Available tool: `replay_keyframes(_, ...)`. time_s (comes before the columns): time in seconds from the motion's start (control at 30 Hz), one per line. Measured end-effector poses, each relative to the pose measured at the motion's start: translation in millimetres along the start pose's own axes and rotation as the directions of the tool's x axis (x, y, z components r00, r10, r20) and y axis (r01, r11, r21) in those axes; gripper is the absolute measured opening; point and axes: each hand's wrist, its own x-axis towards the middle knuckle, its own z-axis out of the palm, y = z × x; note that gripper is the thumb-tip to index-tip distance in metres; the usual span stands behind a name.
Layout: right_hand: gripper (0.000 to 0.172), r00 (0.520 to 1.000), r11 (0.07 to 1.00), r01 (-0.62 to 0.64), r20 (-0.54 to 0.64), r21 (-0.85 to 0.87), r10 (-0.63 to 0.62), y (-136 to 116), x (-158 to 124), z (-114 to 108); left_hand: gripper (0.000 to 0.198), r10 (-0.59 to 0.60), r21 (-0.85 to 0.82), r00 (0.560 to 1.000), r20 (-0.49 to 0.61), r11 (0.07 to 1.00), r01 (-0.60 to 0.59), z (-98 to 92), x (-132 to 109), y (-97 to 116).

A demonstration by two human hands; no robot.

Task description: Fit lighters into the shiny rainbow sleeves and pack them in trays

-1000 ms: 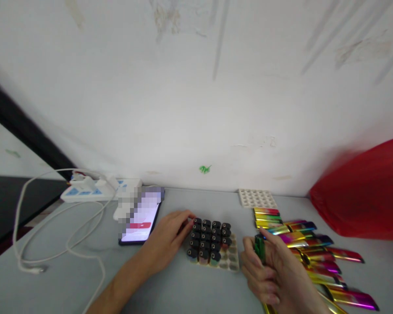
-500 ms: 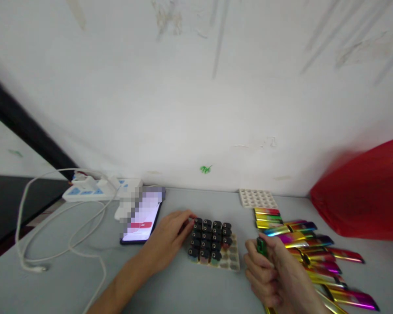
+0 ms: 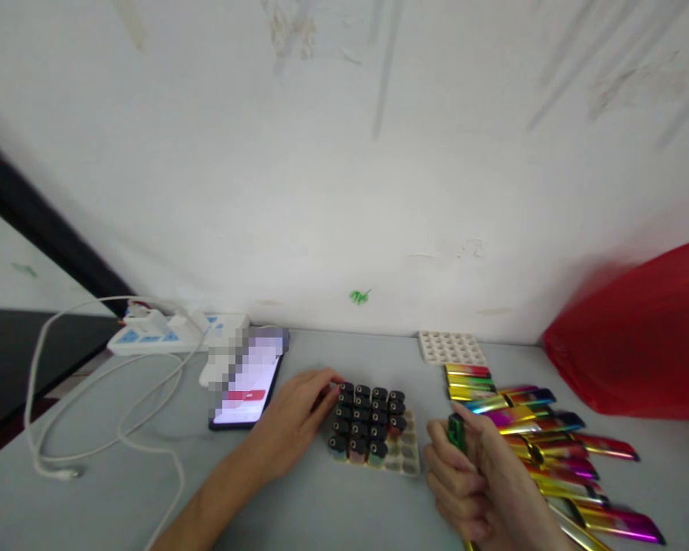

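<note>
My left hand (image 3: 295, 419) lies flat on the grey table, fingers stretched out and touching the left side of a beige tray (image 3: 405, 453). The tray holds several upright dark-capped pieces (image 3: 367, 421), with some free cells on its right. My right hand (image 3: 474, 478) is closed round a green piece (image 3: 455, 433), held upright just right of the tray. A gold metallic sleeve sticks out below that hand. Several shiny rainbow-coloured metal sleeves (image 3: 543, 440) lie in a pile to the right of it.
A lit phone (image 3: 246, 380) lies left of my left hand. Behind it sit a white power strip (image 3: 166, 333) and loose white cables (image 3: 109, 405). A second beige tray (image 3: 451, 347) stands by the wall. A red plastic bag (image 3: 643, 337) fills the right side.
My right hand has shifted slightly and tightened round the green piece, which shows less than before. The left hand has stayed on the tray's edge.
</note>
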Motion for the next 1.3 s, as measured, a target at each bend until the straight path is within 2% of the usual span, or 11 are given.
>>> replay_keyframes(0.07, 0.06, 0.997, 0.999, 0.021, -0.068, -0.04, -0.024, -0.7, -2.5, 5.4, 0.03, 0.004, -0.004, 1.0, -0.003, 1.0, -0.004, 0.0, 0.2, -0.5)
replay_keyframes(0.13, 0.055, 0.981, 0.99, 0.081, -0.165, -0.113, -0.099, -0.9, -6.2, 13.9, 0.03, 0.008, -0.003, 1.0, -0.001, 1.0, -0.008, 0.0, 0.3, -1.1)
replay_keyframes(0.27, 0.049, 0.886, 0.888, 0.276, -0.26, -0.369, -0.384, 1.9, -10.1, 29.1, 0.031, 0.003, 0.006, 1.0, 0.005, 1.0, -0.003, 0.4, 0.5, -2.0)
replay_keyframes(0.43, 0.041, 0.763, 0.672, 0.385, -0.192, -0.633, -0.617, 3.6, -7.8, 28.6, 0.031, -0.002, 0.003, 1.0, 0.015, 1.0, 0.002, 0.9, 0.7, -1.8)
replay_keyframes(0.53, 0.034, 0.717, 0.53, 0.398, -0.107, -0.749, -0.689, 1.8, -6.9, 24.0, 0.031, 0.0, 0.01, 1.0, 0.005, 1.0, 0.0, 0.8, 0.6, -1.7)
replay_keyframes(0.67, 0.018, 0.711, 0.367, 0.397, 0.03, -0.841, -0.703, -2.3, -9.2, 20.1, 0.031, -0.001, 0.024, 1.0, -0.001, 1.0, 0.002, 0.8, 0.5, -2.2)
replay_keyframes(0.8, 0.016, 0.699, 0.073, 0.37, 0.226, -0.926, -0.679, -8.7, -13.9, 16.7, 0.03, 0.01, 0.021, 1.0, -0.009, 1.0, -0.009, 0.8, 0.2, -2.1)
replay_keyframes(0.9, 0.017, 0.696, -0.063, 0.357, 0.31, -0.932, -0.647, -14.3, -16.7, 14.0, 0.03, 0.004, 0.016, 1.0, 0.002, 1.0, -0.004, 0.5, -0.2, -0.8)
replay_keyframes(1.07, 0.017, 0.713, -0.133, 0.381, 0.382, -0.915, -0.588, -19.1, -18.3, 12.5, 0.031, -0.004, 0.014, 1.0, 0.003, 1.0, 0.004, 0.7, -0.9, -0.9)
replay_keyframes(1.17, 0.013, 0.731, -0.15, 0.364, 0.382, -0.919, -0.565, -18.0, -17.9, 11.8, 0.031, -0.001, 0.014, 1.0, 0.006, 1.0, 0.001, 1.1, -1.4, -2.3)
replay_keyframes(1.3, 0.014, 0.731, -0.189, 0.371, 0.412, -0.909, -0.544, -15.7, -16.3, 8.8, 0.03, -0.005, 0.01, 1.0, 0.001, 1.0, 0.005, 1.5, -0.9, -2.8)
